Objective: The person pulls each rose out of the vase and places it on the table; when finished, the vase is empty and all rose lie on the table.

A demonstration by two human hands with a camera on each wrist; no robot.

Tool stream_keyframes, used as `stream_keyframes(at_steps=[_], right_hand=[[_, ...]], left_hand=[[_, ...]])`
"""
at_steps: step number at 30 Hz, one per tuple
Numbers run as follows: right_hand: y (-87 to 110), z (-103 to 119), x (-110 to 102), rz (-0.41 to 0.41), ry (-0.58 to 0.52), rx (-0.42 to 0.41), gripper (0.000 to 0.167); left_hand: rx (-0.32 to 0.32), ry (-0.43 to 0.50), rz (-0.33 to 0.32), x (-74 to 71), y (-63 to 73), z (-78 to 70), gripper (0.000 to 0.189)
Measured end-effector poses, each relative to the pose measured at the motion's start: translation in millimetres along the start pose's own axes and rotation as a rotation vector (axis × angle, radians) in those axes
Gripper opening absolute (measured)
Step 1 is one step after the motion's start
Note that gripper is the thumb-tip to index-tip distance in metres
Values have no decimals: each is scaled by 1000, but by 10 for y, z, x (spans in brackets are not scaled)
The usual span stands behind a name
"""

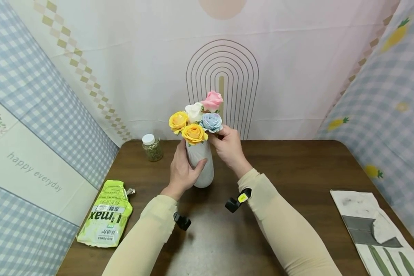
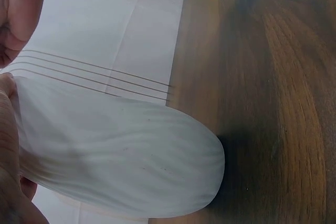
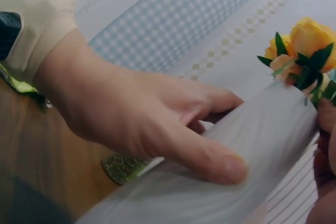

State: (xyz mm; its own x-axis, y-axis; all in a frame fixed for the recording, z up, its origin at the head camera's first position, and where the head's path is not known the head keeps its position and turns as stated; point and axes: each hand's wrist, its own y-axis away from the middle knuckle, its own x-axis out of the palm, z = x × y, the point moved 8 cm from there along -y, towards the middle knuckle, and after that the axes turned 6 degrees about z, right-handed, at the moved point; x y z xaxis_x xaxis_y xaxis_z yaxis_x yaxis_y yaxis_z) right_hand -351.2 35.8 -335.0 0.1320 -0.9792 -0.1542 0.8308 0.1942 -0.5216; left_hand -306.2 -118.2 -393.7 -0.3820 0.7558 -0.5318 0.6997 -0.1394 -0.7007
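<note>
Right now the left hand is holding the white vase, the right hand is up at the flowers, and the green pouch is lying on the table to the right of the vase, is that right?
Not quite. The green pouch lies to the left of the vase, as the head view shows. The rest holds: the left hand grips the vase and the right hand is at the flowers.

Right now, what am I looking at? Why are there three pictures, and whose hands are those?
They are one person's two hands. One camera sits on the head, looking down; one sits on each wrist, looking close. The left hand grips a white vase standing on the brown table. The right hand touches the stems under the paper roses in the vase; the blue rose sits just above it. Also on the table: a small jar with a white lid, a green pouch and a printed sheet.
</note>
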Motion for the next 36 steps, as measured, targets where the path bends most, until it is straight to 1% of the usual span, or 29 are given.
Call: stream_keyframes(at_steps=[4, 7, 10, 13, 16, 21, 24, 27, 31, 34, 36], right_hand=[[28, 30, -20, -89, -34, -36, 21], [65, 190, -27, -139, -33, -46, 18], [109, 333, -35, -179, -22, -39, 15], [135, 397, -49, -216, -12, -30, 12], [134, 448, -58, -235, 16, -34, 11], [115, 525, -46, -208, 95, -51, 10], [105, 588, -35, -191, 122, -65, 11], [88, 663, -21, -166, 84, -79, 13], [76, 709, -10, -127, -20, -72, 20], [102, 660, -37, -142, -84, -50, 22], [123, 556, -64, -168, -144, -34, 22]], left_hand=[[-1, -1, 6, 28, 4, -5, 86], [-1, 0, 8, 39, -4, -12, 87], [3, 2, 6, 41, -14, -22, 88], [3, 2, 13, 49, -27, -32, 89], [-3, 1, 22, 54, -36, -33, 89], [-19, 0, 25, 46, -35, -16, 87], [-28, -1, 31, 45, -32, -5, 88], [-34, -7, 35, 47, -26, 8, 88], [-32, -13, 27, 34, -13, 26, 88], [-28, -14, 21, 22, -4, 36, 89], [-30, -17, 21, 15, 0, 39, 88]])
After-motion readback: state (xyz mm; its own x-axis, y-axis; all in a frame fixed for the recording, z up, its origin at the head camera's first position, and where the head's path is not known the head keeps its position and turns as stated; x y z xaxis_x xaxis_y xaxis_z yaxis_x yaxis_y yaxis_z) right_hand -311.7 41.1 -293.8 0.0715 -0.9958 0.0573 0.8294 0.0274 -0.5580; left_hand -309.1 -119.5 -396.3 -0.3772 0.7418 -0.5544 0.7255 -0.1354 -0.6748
